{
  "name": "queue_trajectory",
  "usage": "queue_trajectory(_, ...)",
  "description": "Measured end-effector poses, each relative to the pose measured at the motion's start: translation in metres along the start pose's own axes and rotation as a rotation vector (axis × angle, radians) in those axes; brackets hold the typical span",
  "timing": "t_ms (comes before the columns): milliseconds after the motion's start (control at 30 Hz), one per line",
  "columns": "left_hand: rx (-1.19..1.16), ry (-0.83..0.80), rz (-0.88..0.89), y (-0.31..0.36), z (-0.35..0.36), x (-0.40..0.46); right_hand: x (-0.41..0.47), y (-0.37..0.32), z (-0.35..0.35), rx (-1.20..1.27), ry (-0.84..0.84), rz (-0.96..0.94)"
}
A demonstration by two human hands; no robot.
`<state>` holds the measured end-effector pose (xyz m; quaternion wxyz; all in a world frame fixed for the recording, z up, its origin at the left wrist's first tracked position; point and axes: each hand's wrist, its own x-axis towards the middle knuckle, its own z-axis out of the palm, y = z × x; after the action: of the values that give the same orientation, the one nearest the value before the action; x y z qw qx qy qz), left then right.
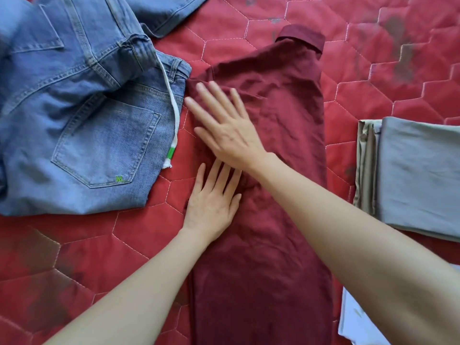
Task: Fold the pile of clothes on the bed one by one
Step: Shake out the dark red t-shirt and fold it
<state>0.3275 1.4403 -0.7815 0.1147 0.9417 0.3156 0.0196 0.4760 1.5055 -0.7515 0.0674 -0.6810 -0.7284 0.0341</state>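
on the red quilted bedspread (249,18), our left hand (211,207) and right hand (224,128) press flat, fingers straight, on the maroon folded cotton shirt (281,100); left of it lie blue denim jeans (74,108), right of it folded grey cloth (418,175).

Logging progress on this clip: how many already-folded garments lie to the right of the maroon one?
2 clearly: a grey-blue folded garment on top, an olive one under it, showing at its left edge. A pale item at the lower right is cut off; others may be hidden.
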Motion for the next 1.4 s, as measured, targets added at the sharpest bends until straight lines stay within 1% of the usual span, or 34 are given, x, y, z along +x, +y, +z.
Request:
queue_trajectory(67,-0.006,0.012,-0.014,0.000,0.001,-0.002,0.016,-0.005,0.010,-0.081,-0.195,-0.101)
queue_trajectory(100,-0.005,0.012,-0.021,0.001,0.002,-0.003,0.023,-0.002,0.015,-0.119,-0.257,-0.120)
queue_trajectory(133,-0.004,0.009,-0.029,0.001,0.003,-0.005,0.030,0.004,0.018,-0.142,-0.277,-0.126)
queue_trajectory(233,-0.007,0.009,-0.049,0.003,0.005,-0.010,0.047,0.020,0.022,-0.163,-0.255,-0.148)
queue_trajectory(367,0.002,0.008,-0.042,0.001,0.007,-0.011,0.059,0.022,0.020,-0.174,-0.253,-0.138)
queue_trajectory(433,0.007,0.006,-0.043,0.002,0.007,-0.011,0.053,0.020,0.018,-0.162,-0.237,-0.047)
queue_trajectory(500,0.008,0.001,-0.044,0.002,0.006,-0.010,0.035,0.026,0.016,-0.150,-0.214,0.086)
queue_trajectory(667,0.004,-0.042,-0.055,0.003,0.005,-0.014,-0.043,0.070,0.004,-0.056,-0.206,0.474)
queue_trajectory(767,0.018,-0.075,-0.078,0.008,0.003,-0.026,-0.087,0.075,-0.001,-0.049,-0.214,0.541)
queue_trajectory(900,0.032,-0.095,-0.107,0.028,0.005,-0.068,-0.151,0.030,0.004,-0.046,-0.200,0.516)
queue_trajectory(1000,0.043,-0.096,-0.122,0.053,0.013,-0.122,-0.210,-0.019,0.011,-0.035,-0.184,0.505)
queue_trajectory(1100,0.061,-0.097,-0.141,0.079,0.024,-0.185,-0.277,-0.063,0.015,0.031,-0.159,0.449)
queue_trajectory(1233,0.048,-0.111,-0.151,0.113,0.033,-0.272,-0.384,-0.106,0.016,0.058,-0.170,0.328)
queue_trajectory(1333,0.051,-0.156,-0.151,0.129,0.032,-0.327,-0.454,-0.119,0.010,0.064,-0.217,0.204)
queue_trajectory(1400,0.054,-0.190,-0.120,0.134,0.029,-0.352,-0.488,-0.118,0.005,0.059,-0.239,0.123)
